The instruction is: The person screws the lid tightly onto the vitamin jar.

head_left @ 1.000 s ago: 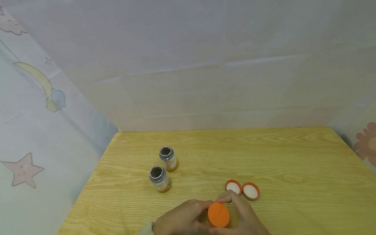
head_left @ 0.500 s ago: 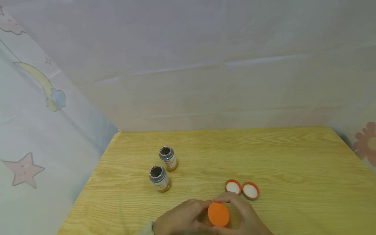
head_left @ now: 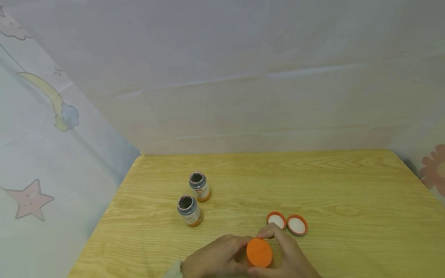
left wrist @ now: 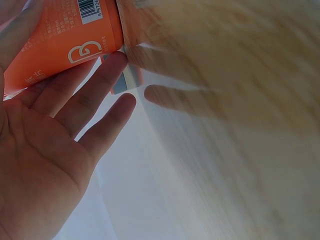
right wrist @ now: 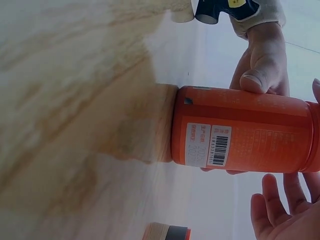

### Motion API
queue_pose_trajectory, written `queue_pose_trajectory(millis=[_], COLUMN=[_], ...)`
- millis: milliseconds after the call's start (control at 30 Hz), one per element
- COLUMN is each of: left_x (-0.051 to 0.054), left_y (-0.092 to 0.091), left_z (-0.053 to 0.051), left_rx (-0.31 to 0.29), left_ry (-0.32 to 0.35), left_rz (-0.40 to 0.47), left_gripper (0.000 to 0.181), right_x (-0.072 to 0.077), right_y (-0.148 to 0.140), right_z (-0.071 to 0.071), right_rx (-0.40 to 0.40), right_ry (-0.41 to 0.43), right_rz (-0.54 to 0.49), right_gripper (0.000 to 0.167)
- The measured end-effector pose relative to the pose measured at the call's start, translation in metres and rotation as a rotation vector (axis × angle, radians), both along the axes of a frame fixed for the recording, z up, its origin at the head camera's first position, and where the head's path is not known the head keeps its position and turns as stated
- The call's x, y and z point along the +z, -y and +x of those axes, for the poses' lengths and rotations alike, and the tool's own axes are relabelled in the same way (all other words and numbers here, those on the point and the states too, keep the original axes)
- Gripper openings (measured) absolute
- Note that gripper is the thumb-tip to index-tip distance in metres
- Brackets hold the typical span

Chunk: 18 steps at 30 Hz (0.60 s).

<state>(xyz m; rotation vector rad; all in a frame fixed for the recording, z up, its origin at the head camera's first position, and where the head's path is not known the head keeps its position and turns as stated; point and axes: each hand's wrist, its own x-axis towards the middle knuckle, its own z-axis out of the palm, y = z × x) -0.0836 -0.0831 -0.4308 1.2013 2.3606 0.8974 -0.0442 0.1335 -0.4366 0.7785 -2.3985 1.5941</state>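
An orange bottle point(right wrist: 245, 130) stands upright on the table at the near edge of the head view, its round orange lid point(head_left: 259, 252) facing up. My left hand point(head_left: 217, 256) grips the bottle's body from the left, thumb on one side and fingers behind. From the right, my right hand point(head_left: 290, 255) holds the lid at its rim between thumb and index finger; its other fingers hang loose in the right wrist view. Just beyond lie two orange-rimmed lids point(head_left: 297, 225) with their white insides up.
Two uncapped jars with grey necks stand left of centre on the wooden table point(head_left: 330, 185): a nearer jar point(head_left: 189, 211) and a farther jar point(head_left: 199, 187). A pale cloth point(head_left: 215, 77) hangs behind the table, and a printed one at the left.
My right index finger has shifted slightly along the lid's rim, back and then forward. The left hand, bottle, jars and loose lids stay in place.
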Motion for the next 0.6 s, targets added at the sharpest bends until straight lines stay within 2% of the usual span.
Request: queue_pose_trajectory(millis=[133, 200, 333, 433, 600], left_x=[0.000, 0.001, 0.002, 0.002, 0.001], left_y=[0.000, 0.000, -0.001, -0.002, -0.001], left_z=[0.000, 0.000, 0.002, 0.002, 0.001], left_rx=[0.006, 0.018, 0.032, 0.032, 0.027], left_ry=[0.002, 0.020, 0.029, 0.031, 0.042], left_rz=[-0.015, -0.029, -0.035, -0.028, -0.027], left_gripper=[0.036, 0.040, 0.050, 0.053, 0.052], right_x=[0.001, -0.002, -0.009, -0.013, -0.014], right_y=[-0.001, -0.003, -0.005, -0.005, -0.003], right_z=[-0.001, -0.002, -0.007, -0.010, -0.011], right_rx=[-0.005, 0.011, 0.070, 0.091, 0.092], right_ry=[-0.020, -0.076, -0.250, -0.320, -0.285], right_rz=[0.049, 0.062, 0.021, -0.014, -0.049], right_gripper=[0.063, 0.066, 0.067, 0.066, 0.065])
